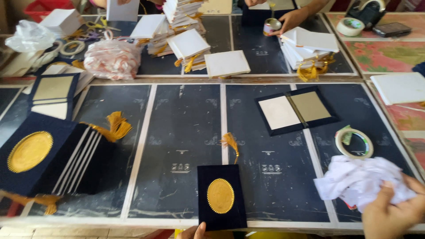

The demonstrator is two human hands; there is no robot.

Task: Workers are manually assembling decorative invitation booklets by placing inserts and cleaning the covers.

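Head camera looks down at the navy booklet (221, 197) with the gold oval emblem, which lies flat at the near edge of the table, right in front of me. Its gold tassel (230, 142) lies stretched away from me onto the dark mat. My left hand (193, 232) touches only the bottom left corner of the booklet; just the thumb and a little of the fingers are in view, so I cannot tell if it pinches the cover or only rests on it. My right hand (392, 212) is well apart, at the right edge, with the fingers curled loosely over a crumpled white cloth (361, 179); it holds the cloth, I think, but not tightly.

To work well here, I judge that I should keep the booklet flat with the left hand and keep the cloth bunched so it does not catch the tassel.

Just beyond the cloth lies a roll of tape (354, 143), and further an open navy folder (295, 110). On my left is a stack of finished booklets (44, 155). Across the table, another person's hand (292, 20) holds a small tin (271, 26).
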